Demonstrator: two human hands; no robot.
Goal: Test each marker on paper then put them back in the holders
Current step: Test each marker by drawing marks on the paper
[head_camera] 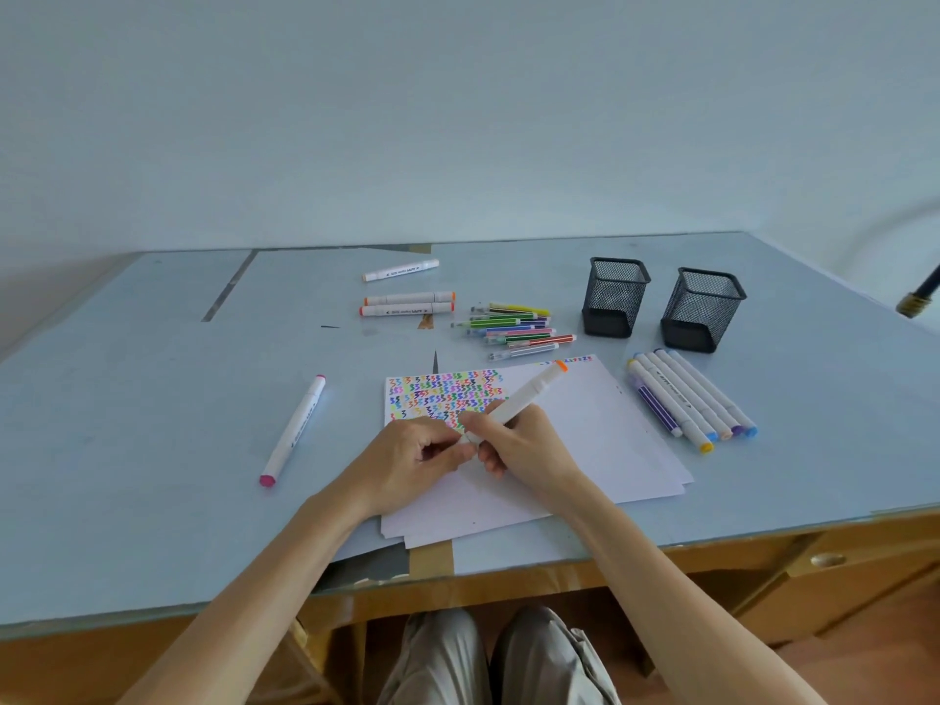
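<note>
My right hand (524, 442) grips a white marker with an orange end (529, 391), slanting up to the right over the paper (585, 450). My left hand (412, 457) pinches the marker's lower end, apparently at its cap. The paper's top left is filled with rows of coloured squiggles (442, 391). Two black mesh holders (615, 296) (702, 308) stand at the back right; no markers show in them. A pink-ended marker (294, 431) lies left of the paper. Several white markers (694, 399) lie right of it.
Three white orange-ended markers (407, 297) and a bunch of thin coloured pens (513, 325) lie behind the paper. The table's front edge (508, 572) runs just under my forearms. A dark rod with a brass tip (920, 297) juts in at the far right.
</note>
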